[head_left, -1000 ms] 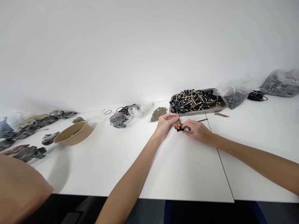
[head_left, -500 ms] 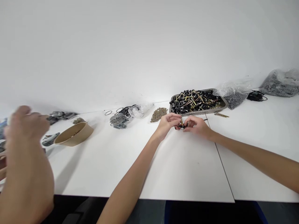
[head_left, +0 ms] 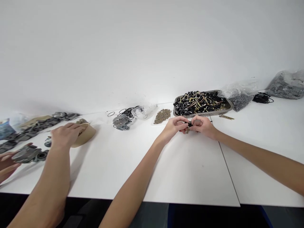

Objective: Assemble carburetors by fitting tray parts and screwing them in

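Note:
My left hand [head_left: 173, 129] and my right hand [head_left: 203, 127] meet just in front of the metal tray [head_left: 180, 116], both with fingers closed. Between their fingertips is a small black part with a brass-coloured bolt [head_left: 187, 125], largely covered by the fingers. A bit of orange-red shows under the left fingertips. The tray is heaped with black parts and bolts [head_left: 201, 102]. Left of it, close to my left hand, lies a pile of small brass-coloured nuts or inserts [head_left: 162, 116].
At left, a co-worker's hand [head_left: 65, 134] reaches into a tan bowl [head_left: 88, 135]; another hand holds a grey housing [head_left: 27, 154]. A grey part [head_left: 122, 122] and plastic bag [head_left: 143, 111] lie mid-table. Right are loose bolts [head_left: 226, 117], a bubble-wrap bag [head_left: 239, 96] and black cord [head_left: 262, 97].
The black part has turned between my fingers; its bolt stood upright before and now points downward. The co-worker's raised hand has come down and right, into the tan bowl.

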`<state>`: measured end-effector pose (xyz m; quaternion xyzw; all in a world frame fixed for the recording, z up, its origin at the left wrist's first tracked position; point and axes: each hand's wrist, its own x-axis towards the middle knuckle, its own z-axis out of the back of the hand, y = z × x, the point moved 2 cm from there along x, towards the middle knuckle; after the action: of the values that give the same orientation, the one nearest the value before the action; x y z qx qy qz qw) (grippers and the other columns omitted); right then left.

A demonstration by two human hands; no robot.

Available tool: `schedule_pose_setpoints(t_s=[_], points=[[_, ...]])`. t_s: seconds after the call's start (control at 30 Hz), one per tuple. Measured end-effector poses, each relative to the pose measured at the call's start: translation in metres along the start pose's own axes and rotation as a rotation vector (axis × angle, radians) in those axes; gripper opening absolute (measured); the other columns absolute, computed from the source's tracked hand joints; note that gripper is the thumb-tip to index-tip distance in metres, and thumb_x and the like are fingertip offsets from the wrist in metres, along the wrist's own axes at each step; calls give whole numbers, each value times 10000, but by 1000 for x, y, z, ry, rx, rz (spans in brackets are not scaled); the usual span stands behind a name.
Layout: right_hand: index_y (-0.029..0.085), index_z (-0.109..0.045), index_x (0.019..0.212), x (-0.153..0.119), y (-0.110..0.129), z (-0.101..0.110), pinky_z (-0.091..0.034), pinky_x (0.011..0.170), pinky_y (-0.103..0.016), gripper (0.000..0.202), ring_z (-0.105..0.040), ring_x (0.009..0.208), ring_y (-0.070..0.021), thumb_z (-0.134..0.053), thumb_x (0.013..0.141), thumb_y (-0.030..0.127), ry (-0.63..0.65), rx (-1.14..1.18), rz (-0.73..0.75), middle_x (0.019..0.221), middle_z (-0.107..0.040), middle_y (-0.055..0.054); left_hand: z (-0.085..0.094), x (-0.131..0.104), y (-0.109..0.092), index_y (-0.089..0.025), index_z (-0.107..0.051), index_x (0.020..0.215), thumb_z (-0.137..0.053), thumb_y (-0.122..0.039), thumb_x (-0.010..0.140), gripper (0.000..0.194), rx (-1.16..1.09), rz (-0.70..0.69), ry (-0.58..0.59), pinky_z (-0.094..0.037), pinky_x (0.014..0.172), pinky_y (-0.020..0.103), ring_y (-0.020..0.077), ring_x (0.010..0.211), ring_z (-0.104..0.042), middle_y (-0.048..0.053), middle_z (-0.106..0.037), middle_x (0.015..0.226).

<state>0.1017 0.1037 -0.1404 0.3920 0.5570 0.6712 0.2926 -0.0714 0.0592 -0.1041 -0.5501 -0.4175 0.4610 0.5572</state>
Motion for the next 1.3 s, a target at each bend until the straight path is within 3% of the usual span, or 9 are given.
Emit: schedule_pose_setpoints(t_s=[0.13,0.23,0.37,0.5,0.67,0.87,1.03,1.17,1.3], points=[[181,-567,775,0,3,0,-546,649,-298,391,-640,838,-158,-824,648,447,-67,24,41,1086,-613,-76,-1,0,-7,-148,-630,994,-730,-324,732,331,41,-24,24,-510,647,268,130,643,-637,52,-691,773],[177,-546,717,-1,5,-1,-558,655,-319,374,-644,763,-155,-810,679,440,-71,39,46,962,-632,-62,22,-1,-19,-156,-623,1099,-719,-331,732,417,118,-120,-82,-536,716,295,155,766,-669,98,-694,1018],[187,-562,776,-3,5,0,-558,643,-318,341,-627,663,-143,-813,691,402,-58,39,31,751,-612,-10,91,-16,-38,-173,-635,1103,-627,-271,801,318,586,-302,-663,-486,960,363,203,1036,-618,105,-656,1130],[220,-592,1014,-4,5,1,-563,660,-310,368,-637,687,-135,-778,729,359,-46,35,-18,885,-654,-19,163,-37,-33,-181,-571,1270,-623,-257,809,470,1070,-81,-1258,-238,1178,523,360,1385,-319,154,-447,1418],[188,-653,984,-5,6,1,-540,628,-307,301,-618,665,-141,-741,754,361,-9,11,-45,825,-670,-41,203,-39,-2,-166,-552,1262,-663,-205,747,528,1135,256,-1093,-261,1130,603,429,1366,-307,213,-424,1412],[175,-663,982,-5,6,0,-511,614,-290,292,-606,676,-140,-725,763,357,-12,5,-45,773,-652,-30,193,-47,2,-153,-608,1077,-599,-131,725,352,1021,170,-1157,-348,1083,554,389,1296,-401,181,-531,1280],[178,-660,1018,-5,5,0,-465,569,-271,308,-580,623,-125,-716,766,347,-32,10,-35,764,-641,-23,170,-56,-11,-141,-617,1012,-622,-250,712,319,753,73,-1163,-500,760,331,213,844,-585,66,-601,867],[191,-658,1100,-5,5,1,-444,567,-275,366,-542,589,-111,-692,775,356,-100,36,-7,792,-624,-12,123,-55,-21,-156,-654,936,-723,-348,643,356,559,3,-868,-479,598,236,130,680,-564,19,-606,764],[169,-663,1041,-5,3,5,-430,575,-280,353,-503,578,-120,-674,790,415,-254,63,44,661,-566,13,43,-51,-20,-148,-660,933,-829,-380,580,455,181,-6,-392,-449,534,203,132,699,-600,47,-667,825]])
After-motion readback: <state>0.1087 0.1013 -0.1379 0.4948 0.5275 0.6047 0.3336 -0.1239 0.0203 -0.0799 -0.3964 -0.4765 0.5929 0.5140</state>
